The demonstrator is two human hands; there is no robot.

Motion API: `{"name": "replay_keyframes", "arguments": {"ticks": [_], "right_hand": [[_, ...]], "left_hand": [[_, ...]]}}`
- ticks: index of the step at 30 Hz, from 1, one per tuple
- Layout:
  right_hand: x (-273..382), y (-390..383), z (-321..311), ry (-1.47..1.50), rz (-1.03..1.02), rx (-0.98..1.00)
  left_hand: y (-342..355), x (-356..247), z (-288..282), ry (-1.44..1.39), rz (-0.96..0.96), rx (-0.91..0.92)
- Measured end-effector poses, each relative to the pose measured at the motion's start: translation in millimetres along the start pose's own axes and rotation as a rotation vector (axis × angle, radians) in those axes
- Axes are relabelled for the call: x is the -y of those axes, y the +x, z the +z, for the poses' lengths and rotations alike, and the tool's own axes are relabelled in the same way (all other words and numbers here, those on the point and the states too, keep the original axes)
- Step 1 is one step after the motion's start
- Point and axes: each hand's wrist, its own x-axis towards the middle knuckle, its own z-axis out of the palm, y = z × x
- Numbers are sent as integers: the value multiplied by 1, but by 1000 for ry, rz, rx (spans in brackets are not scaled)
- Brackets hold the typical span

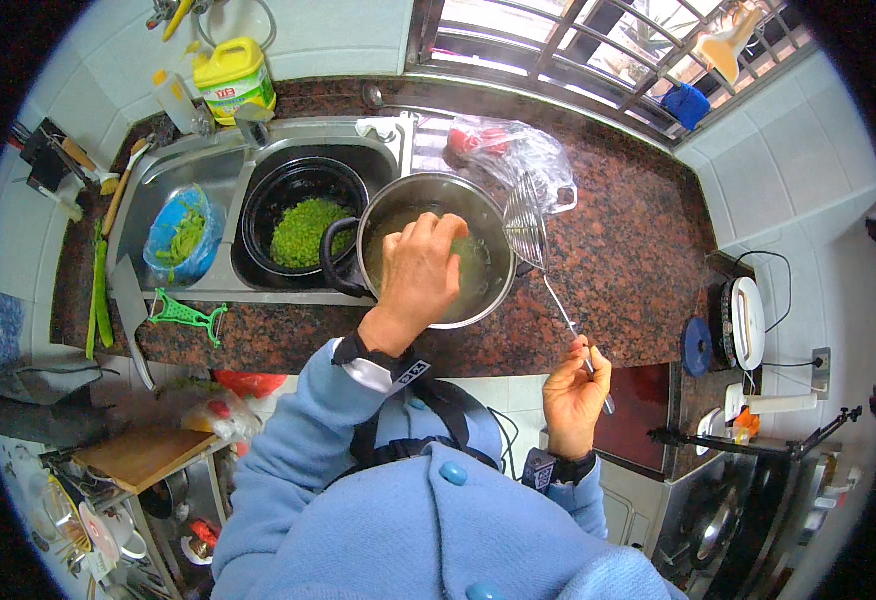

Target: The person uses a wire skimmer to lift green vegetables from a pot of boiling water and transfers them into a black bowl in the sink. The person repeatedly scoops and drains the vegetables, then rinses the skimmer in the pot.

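My left hand (421, 265) is down in the steel pot (486, 290) of cloudy water, its fingers curled near a green patch; what it holds, if anything, is hidden. My right hand (575, 392) grips the long handle of a wire skimmer (525, 228), whose mesh head hangs over the pot's right rim. Left of the pot, a black bowl (263, 180) holding small green pieces (308, 232) sits in the sink.
The other sink basin holds a blue bag of greens (183, 225). A knife (128, 305), long green stalks (98, 300) and a green peeler (188, 318) lie left. A plastic bag (518, 150) lies behind the pot; an appliance (746, 320) stands right.
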Motion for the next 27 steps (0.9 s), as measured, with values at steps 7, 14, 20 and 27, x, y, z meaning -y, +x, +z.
{"name": "replay_keyframes", "arguments": {"ticks": [7,14,20,27], "right_hand": [[-4,5,-5,174,224,-69],[-9,4,-4,219,277,-81],[-13,2,-2,146,194,-74],[-15,-1,0,53,125,-48]], "left_hand": [[9,-16,-6,-139,36,-93],[14,-34,-7,-133,199,-238],[17,-35,-9,-105,222,-275],[16,-28,-5,-26,240,-244]]}}
